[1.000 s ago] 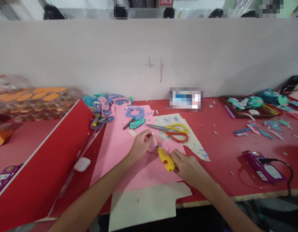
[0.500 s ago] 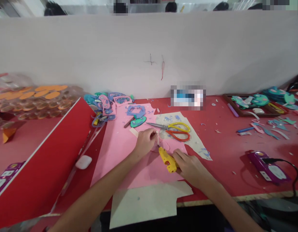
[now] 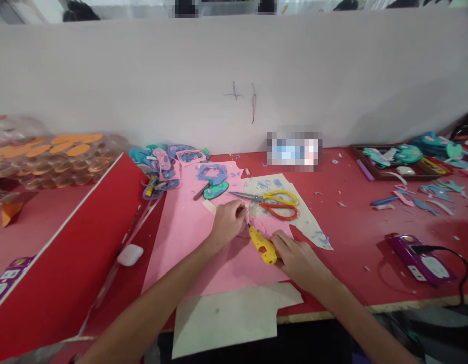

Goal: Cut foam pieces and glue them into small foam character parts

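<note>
well, right hand (image 3: 295, 253) grips glue gun (image 3: 261, 243), left hand (image 3: 227, 222) pinches pale strip (image 3: 246, 216).

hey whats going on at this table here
The right hand grips a yellow glue gun, its nozzle up close to a small pale strip that the fingers of the left hand hold. Whether the two touch is too small to tell. Both hands are over a pink sheet on the red table. Just beyond them lie scissors, which neither hand holds.
</note>
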Motion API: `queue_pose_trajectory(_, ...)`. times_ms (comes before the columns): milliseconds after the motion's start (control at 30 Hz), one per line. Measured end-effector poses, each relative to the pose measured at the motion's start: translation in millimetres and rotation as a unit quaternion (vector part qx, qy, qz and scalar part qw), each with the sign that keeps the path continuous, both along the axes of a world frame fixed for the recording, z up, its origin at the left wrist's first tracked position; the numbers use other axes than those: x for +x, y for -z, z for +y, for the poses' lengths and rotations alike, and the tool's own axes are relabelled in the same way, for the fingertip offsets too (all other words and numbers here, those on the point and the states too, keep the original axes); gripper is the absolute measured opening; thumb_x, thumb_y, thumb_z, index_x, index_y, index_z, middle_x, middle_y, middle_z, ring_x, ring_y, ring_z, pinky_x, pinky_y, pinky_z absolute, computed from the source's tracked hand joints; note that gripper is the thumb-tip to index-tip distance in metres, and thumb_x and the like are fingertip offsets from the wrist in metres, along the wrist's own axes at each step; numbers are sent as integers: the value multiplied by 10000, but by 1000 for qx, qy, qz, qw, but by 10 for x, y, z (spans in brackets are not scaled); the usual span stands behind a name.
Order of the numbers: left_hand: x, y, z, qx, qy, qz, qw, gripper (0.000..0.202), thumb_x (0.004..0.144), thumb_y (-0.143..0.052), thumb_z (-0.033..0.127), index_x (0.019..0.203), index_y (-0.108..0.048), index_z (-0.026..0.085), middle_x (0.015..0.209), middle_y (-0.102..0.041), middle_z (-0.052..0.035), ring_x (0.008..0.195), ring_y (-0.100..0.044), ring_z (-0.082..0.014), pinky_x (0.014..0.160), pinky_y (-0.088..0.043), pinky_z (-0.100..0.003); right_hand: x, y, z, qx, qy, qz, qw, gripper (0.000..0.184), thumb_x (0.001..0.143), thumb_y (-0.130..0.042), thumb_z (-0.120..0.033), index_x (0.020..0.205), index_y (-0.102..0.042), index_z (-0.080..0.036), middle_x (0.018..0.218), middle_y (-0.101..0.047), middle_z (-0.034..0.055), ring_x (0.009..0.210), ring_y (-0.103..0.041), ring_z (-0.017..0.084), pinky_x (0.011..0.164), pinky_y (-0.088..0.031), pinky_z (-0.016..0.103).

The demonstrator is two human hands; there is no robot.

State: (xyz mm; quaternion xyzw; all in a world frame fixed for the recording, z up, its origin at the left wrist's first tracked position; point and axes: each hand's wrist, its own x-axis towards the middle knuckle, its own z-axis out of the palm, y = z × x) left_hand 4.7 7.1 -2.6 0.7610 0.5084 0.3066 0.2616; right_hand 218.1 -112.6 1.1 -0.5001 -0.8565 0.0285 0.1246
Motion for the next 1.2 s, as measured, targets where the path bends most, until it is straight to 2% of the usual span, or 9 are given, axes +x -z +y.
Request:
queue_pose_trajectory(467,8,-21,-5,1,13,-13,1000,203,864,-564,147,672,-600,202,676,-667,20,650,-571,-141,684,-391,-260,-27,-52,2,-11,-1,-36,999,126,952,-625,-237,1024,-542,-175,922,-633,47,704,-614,172,473,-201,290)
queue_pose_trajectory(667,3,-26,-7,11,13,-1,1000,179,865,-571,148,699,-612,199,695,-667,15,653,-566,-141,679,-378,-265,0,-21,-10,-2,5,29,1000,118,983,-577,-252,1060,-521,-182,934,-639,37,694,-616,167,493,-266,277)
queue_pose_trajectory(800,-4,-21,-1,11,13,9,1000,150,863,-573,152,730,-624,198,735,-680,4,689,-580,-151,687,-382,-267,-11,2,-8,0,15,55,998,123,990,-574,-277,1052,-515,-189,925,-635,33,668,-594,158,489,-262,275)
queue_pose_trajectory(1200,10,-11,-4,3,6,1,1000,157,872,-573,175,729,-631,202,736,-682,0,697,-588,-153,710,-410,-265,-73,-59,9,-19,13,-6,1000,174,917,-633,-186,1039,-510,-195,913,-613,34,727,-621,187,494,-287,272)
